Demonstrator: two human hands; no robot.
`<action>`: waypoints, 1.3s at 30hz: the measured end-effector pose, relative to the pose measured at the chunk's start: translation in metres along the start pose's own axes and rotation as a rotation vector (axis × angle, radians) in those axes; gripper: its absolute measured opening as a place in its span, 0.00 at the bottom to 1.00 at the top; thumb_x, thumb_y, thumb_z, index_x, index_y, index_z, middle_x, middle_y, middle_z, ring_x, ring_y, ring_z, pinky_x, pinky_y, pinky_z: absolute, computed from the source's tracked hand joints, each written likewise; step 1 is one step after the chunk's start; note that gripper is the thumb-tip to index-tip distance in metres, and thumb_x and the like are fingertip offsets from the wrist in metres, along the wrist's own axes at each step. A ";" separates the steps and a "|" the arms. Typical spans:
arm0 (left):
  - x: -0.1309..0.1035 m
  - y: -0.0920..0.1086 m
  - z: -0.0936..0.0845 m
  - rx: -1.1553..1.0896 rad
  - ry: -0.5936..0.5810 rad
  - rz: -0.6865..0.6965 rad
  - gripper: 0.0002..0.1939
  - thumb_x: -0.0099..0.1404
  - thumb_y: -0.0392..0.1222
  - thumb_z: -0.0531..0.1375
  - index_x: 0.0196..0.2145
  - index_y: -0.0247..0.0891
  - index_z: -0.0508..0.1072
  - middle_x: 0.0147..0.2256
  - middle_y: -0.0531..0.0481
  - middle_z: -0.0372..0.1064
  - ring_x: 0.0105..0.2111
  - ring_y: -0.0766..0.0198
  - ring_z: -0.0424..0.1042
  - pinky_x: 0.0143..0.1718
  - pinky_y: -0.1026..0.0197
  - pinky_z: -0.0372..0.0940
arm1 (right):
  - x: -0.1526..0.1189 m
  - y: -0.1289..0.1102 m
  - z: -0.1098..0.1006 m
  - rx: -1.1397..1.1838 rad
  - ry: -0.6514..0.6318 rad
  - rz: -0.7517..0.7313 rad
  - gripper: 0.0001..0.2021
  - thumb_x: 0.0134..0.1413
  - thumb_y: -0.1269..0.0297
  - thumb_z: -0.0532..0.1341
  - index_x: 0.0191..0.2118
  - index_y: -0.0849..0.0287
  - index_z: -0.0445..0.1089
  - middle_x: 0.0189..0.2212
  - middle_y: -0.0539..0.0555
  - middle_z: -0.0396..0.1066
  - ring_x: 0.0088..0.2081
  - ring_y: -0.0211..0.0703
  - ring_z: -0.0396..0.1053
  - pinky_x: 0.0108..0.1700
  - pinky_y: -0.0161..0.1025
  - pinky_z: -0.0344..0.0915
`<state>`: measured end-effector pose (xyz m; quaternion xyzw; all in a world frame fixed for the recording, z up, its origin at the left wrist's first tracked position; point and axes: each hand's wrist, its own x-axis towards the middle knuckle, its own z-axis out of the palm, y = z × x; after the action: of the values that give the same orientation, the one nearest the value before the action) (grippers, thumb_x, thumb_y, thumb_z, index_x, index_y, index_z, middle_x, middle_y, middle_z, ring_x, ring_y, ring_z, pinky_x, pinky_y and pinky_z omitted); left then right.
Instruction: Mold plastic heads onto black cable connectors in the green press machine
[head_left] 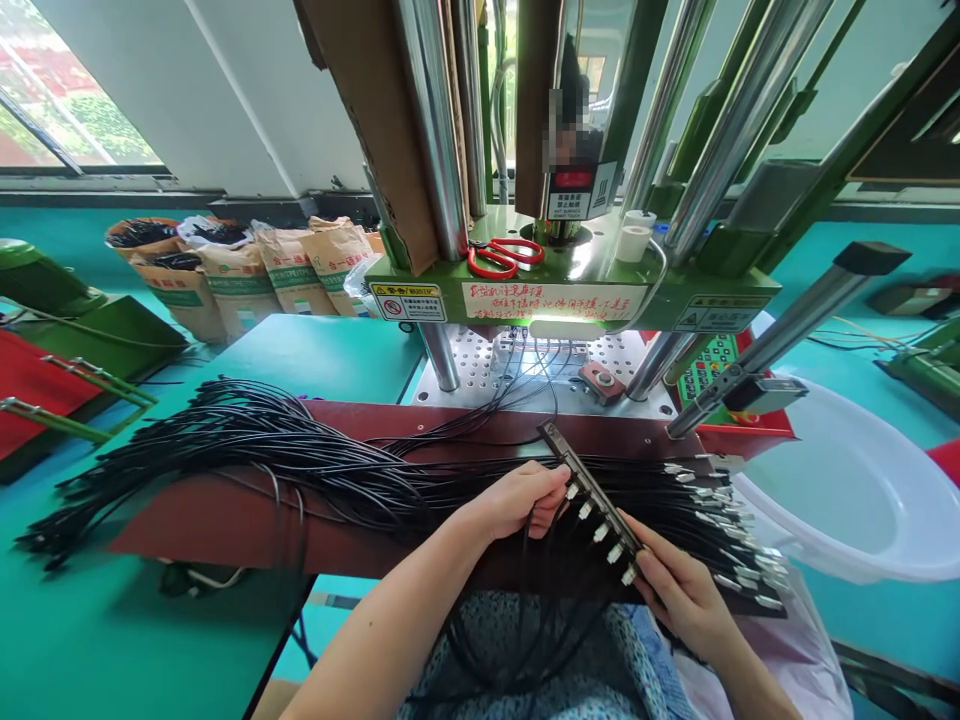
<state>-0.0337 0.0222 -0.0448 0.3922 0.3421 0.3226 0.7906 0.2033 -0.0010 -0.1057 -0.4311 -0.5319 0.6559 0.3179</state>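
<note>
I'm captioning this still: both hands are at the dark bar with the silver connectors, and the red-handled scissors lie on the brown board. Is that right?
Not quite: the head view shows the red-handled scissors on the green machine plate, not the brown board. The left hand and right hand are indeed at the dark bar with the silver connectors.

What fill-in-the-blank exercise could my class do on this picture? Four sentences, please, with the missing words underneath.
1. The person's ____ hand holds the end of the bar nearer the tub.
2. In the row along the bar, ____ plugs are visible.
3. The cables heaped on the board are ____ in colour.
4. The scissors lying on the press have ____ handles.

Missing words: right; five; black; red.
</note>
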 end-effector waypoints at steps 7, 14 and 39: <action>0.021 0.018 -0.003 0.432 0.278 -0.118 0.26 0.58 0.63 0.46 0.17 0.39 0.53 0.13 0.61 0.44 0.11 0.74 0.45 0.13 0.68 0.43 | 0.002 -0.019 0.013 0.019 0.096 -0.015 0.26 0.52 0.50 0.57 0.53 0.58 0.64 0.23 0.51 0.66 0.19 0.31 0.56 0.20 0.30 0.58; 0.001 0.026 -0.025 1.452 0.363 0.233 0.17 0.59 0.48 0.52 0.44 0.38 0.65 0.41 0.45 0.66 0.44 0.57 0.63 0.46 0.54 0.58 | 0.019 -0.033 0.009 0.063 0.189 -0.049 0.28 0.53 0.52 0.54 0.56 0.66 0.59 0.12 0.38 0.49 0.11 0.29 0.47 0.23 0.38 0.67; 0.006 0.068 -0.073 1.606 1.013 0.049 0.20 0.62 0.52 0.50 0.44 0.35 0.67 0.42 0.42 0.68 0.44 0.54 0.65 0.44 0.55 0.59 | 0.154 -0.130 -0.004 -1.238 0.168 -0.509 0.11 0.55 0.71 0.52 0.41 0.63 0.68 0.43 0.61 0.70 0.47 0.49 0.65 0.48 0.42 0.58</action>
<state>-0.1051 0.0895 -0.0229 0.6392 0.7555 0.1393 0.0352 0.1355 0.1654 -0.0149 -0.4444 -0.8682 0.0990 0.1971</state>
